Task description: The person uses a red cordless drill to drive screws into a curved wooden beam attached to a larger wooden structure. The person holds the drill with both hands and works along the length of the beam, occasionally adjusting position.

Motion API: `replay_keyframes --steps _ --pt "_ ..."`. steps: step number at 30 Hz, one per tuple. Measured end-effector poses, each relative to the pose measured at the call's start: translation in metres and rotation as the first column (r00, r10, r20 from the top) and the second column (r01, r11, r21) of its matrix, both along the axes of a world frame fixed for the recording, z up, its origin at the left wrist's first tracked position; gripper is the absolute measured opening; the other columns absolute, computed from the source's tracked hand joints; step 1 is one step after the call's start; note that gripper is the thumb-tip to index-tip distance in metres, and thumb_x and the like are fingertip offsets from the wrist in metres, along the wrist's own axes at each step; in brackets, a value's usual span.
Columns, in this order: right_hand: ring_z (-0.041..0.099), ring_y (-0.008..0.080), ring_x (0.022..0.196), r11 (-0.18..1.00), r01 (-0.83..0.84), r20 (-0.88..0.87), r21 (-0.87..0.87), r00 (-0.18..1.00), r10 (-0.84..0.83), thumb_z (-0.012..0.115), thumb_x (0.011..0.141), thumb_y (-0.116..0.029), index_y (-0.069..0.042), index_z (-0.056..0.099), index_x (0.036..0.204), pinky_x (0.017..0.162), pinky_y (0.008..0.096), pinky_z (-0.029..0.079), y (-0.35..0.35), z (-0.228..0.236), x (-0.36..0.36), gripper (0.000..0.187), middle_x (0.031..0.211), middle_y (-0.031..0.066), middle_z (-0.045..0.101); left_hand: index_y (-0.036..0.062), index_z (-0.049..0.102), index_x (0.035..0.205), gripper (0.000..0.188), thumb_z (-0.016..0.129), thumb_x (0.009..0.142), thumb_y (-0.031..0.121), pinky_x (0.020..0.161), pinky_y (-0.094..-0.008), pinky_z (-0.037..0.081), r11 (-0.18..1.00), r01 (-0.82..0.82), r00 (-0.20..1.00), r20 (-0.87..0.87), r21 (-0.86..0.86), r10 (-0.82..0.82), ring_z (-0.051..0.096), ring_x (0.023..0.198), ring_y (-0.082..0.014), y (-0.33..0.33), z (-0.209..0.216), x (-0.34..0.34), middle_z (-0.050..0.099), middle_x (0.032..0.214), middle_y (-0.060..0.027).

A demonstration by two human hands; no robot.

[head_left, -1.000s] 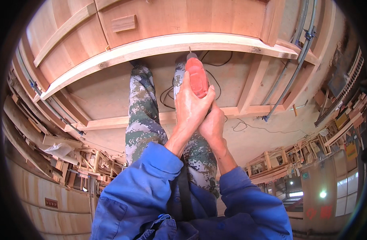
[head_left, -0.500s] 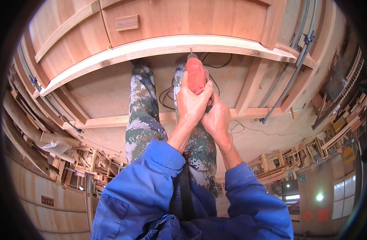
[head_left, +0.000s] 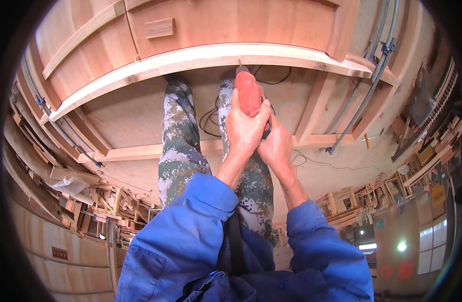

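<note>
A red power drill (head_left: 249, 94) points away from me, its bit meeting the near face of a long pale wooden rail (head_left: 190, 56). My left hand (head_left: 243, 125) is closed around the drill's body from the left side. Around its dark handle my right hand (head_left: 276, 145) is closed, pressed close against the left; most of the handle is hidden by the hands. Behind the rail lies a reddish wooden panel (head_left: 251, 25) with a small wooden block (head_left: 159, 28) on it.
Metal bar clamps (head_left: 376, 75) cross the wooden frame on the right, with another clamp (head_left: 70, 133) on the left. A dark cable (head_left: 209, 123) loops on the floor by my legs. Stacked wood offcuts (head_left: 361, 204) stand behind on both sides.
The drill and both hands have shifted very slightly, the hands a little to the right. The grip stays the same, and the bit remains at the rail.
</note>
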State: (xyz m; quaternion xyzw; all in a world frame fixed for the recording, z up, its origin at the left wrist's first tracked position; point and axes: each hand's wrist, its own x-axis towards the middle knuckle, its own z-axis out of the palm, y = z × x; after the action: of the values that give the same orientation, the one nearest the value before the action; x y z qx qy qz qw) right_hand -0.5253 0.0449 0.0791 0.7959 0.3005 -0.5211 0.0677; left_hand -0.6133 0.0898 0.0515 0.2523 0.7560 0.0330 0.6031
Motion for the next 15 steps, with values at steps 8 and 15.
replay_keyframes --steps 8,15 --pt "0.071 0.0473 0.098 0.999 -0.028 -0.017 0.016 0.999 0.028 0.073 0.088 -0.022 -0.015 0.062 0.139 0.084 0.0551 0.055 0.007 0.000 0.000 0.053 0.104 0.0231 0.075 0.0009 0.064 0.132 0.055 0.080 0.088 0.030 0.093 -0.0366 0.057 0.988 -0.154 0.987 0.050 0.031 0.153 0.072 0.103 -0.0204 0.006 0.010 0.001 0.075 0.113 -0.0135" --pt "0.071 0.0472 0.098 0.999 -0.035 -0.006 -0.011 0.999 0.035 0.074 0.086 -0.022 -0.014 0.064 0.137 0.084 0.0552 0.055 0.009 0.001 0.000 0.053 0.104 0.0230 0.076 0.0000 0.063 0.133 0.053 0.078 0.090 0.027 0.084 -0.0345 0.059 0.996 -0.085 0.996 0.035 -0.028 0.086 0.071 0.100 -0.0182 0.015 0.009 -0.001 0.075 0.112 -0.0138"
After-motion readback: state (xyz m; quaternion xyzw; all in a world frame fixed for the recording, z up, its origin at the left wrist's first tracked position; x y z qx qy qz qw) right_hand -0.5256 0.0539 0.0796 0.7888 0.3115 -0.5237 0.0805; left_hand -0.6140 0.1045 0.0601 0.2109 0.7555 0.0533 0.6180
